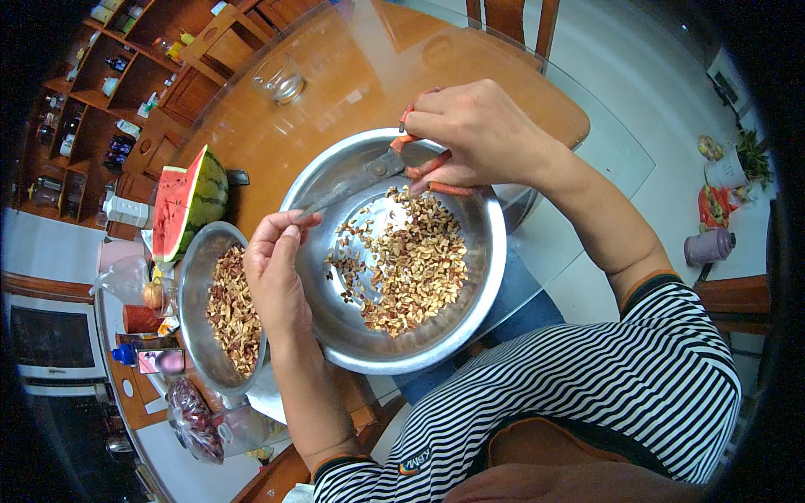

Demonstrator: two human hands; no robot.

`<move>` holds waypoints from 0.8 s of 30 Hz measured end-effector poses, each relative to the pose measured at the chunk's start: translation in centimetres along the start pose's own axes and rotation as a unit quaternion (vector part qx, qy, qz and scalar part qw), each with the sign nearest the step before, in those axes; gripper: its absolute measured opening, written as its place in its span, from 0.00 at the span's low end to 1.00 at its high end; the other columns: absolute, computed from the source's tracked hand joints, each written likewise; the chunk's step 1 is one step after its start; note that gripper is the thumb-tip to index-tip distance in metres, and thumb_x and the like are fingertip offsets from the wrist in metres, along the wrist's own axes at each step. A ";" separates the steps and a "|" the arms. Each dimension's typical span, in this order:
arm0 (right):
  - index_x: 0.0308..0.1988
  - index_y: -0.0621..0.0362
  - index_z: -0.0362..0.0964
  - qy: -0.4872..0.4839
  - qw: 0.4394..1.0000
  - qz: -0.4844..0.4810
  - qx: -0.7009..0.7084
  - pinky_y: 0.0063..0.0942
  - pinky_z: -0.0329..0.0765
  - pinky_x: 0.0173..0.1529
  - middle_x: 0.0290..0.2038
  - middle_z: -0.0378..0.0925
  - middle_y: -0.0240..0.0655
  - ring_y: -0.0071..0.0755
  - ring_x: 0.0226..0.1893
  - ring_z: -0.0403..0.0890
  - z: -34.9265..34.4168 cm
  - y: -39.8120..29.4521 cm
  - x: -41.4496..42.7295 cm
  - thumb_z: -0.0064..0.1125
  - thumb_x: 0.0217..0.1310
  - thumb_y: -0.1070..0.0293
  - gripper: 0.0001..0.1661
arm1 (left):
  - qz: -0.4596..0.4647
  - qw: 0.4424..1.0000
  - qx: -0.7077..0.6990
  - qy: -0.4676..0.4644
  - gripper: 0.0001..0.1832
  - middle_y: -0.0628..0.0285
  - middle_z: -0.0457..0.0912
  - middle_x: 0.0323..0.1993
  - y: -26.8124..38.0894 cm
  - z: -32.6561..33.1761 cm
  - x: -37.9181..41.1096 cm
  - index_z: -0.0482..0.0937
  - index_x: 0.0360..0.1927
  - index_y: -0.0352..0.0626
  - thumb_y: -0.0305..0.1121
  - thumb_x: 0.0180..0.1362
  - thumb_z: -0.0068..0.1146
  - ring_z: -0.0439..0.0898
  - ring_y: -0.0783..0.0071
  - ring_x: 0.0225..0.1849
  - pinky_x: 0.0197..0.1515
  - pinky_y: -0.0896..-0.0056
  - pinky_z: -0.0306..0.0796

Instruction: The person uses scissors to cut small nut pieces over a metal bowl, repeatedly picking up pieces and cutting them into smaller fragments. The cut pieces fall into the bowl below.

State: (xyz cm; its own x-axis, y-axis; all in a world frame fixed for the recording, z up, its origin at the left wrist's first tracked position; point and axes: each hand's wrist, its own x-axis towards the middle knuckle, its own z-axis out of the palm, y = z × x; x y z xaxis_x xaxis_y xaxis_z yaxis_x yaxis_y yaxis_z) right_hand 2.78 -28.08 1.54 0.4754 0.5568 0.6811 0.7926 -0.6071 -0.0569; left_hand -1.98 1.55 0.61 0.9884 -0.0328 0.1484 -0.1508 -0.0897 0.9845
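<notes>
My right hand (481, 132) grips the orange-red handles of a pair of scissors (377, 168) above a wide stainless steel basin (494, 264). The scissors' blades point left, and their tip meets the fingertips of my left hand (277, 270). Thumb and fingers are drawn together on that hand, over the basin's left rim; whether a small piece sits between them is hidden. Inside the basin lies a spread of small chopped brown-and-cream pieces (421, 264). A smaller metal bowl (195, 314) on the left holds larger pieces (233, 308) of similar colour.
A cut watermelon (188, 204) stands behind the smaller bowl. A drinking glass (280, 82) rests on the glass-topped wooden table (352, 75). At left are a phone (161, 361) and a plastic bag of dark red contents (194, 418). Wooden chairs (217, 44) and shelves (100, 94) stand beyond.
</notes>
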 end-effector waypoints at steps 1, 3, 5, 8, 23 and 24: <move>0.34 0.54 0.77 -0.008 1.000 0.013 0.009 0.37 0.78 0.34 0.32 0.80 0.36 0.41 0.34 0.83 0.0 0.1 -0.2 0.69 0.47 0.40 0.29 | 0.004 1.000 0.011 -0.005 0.10 0.57 0.84 0.38 -0.2 0.0 0.0 0.78 0.45 0.36 0.30 0.65 0.52 0.81 0.71 0.46 0.56 0.70 0.70; 0.32 0.56 0.74 0.000 0.997 0.068 0.035 0.37 0.75 0.32 0.28 0.77 0.37 0.43 0.32 0.82 0.5 0.6 -0.3 0.71 0.45 0.39 0.31 | 0.023 0.999 0.037 -0.022 0.15 0.55 0.83 0.44 -0.2 0.3 0.3 0.76 0.52 0.36 0.29 0.63 0.55 0.79 0.70 0.50 0.57 0.69 0.69; 0.31 0.57 0.73 0.004 0.993 0.107 0.039 0.38 0.73 0.31 0.25 0.76 0.39 0.46 0.31 0.81 1.3 0.9 -0.5 0.71 0.44 0.38 0.33 | 0.026 0.993 0.105 -0.047 0.23 0.53 0.80 0.50 -0.3 0.8 0.0 0.72 0.59 0.38 0.28 0.60 0.58 0.77 0.70 0.55 0.58 0.68 0.68; 0.31 0.59 0.73 0.014 0.991 0.135 0.018 0.41 0.73 0.32 0.25 0.76 0.42 0.50 0.29 0.80 2.4 1.7 -1.0 0.70 0.45 0.37 0.33 | -0.049 0.967 0.208 -0.141 0.44 0.51 0.70 0.64 0.5 2.4 -0.6 0.62 0.71 0.47 0.32 0.50 0.72 0.69 0.64 0.65 0.65 0.61 0.64; 0.31 0.63 0.72 -0.061 0.954 0.246 0.159 0.41 0.72 0.35 0.27 0.77 0.48 0.51 0.30 0.79 3.6 3.0 -1.1 0.69 0.47 0.63 0.17 | 0.082 0.884 0.431 -0.163 0.13 0.57 0.83 0.29 -1.5 4.6 1.0 0.82 0.48 0.34 0.23 0.59 0.60 0.80 0.73 0.29 0.32 0.71 0.74; 0.31 0.63 0.72 -0.057 0.955 0.243 0.162 0.41 0.72 0.35 0.27 0.77 0.48 0.51 0.30 0.79 3.9 3.1 -1.1 0.69 0.47 0.64 0.17 | 0.042 0.883 0.439 -0.160 0.12 0.60 0.82 0.29 -1.0 3.9 1.0 0.81 0.49 0.32 0.26 0.63 0.58 0.77 0.81 0.31 0.30 0.76 0.73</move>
State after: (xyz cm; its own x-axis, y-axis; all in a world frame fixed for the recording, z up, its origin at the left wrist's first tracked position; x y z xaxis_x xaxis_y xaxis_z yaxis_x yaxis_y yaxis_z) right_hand 6.17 -28.34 -2.28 0.8413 0.3224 0.4340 0.5350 -0.6119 -0.5826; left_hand -0.91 -2.29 -0.63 0.9382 -0.3433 0.0448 -0.3188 -0.8060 0.4987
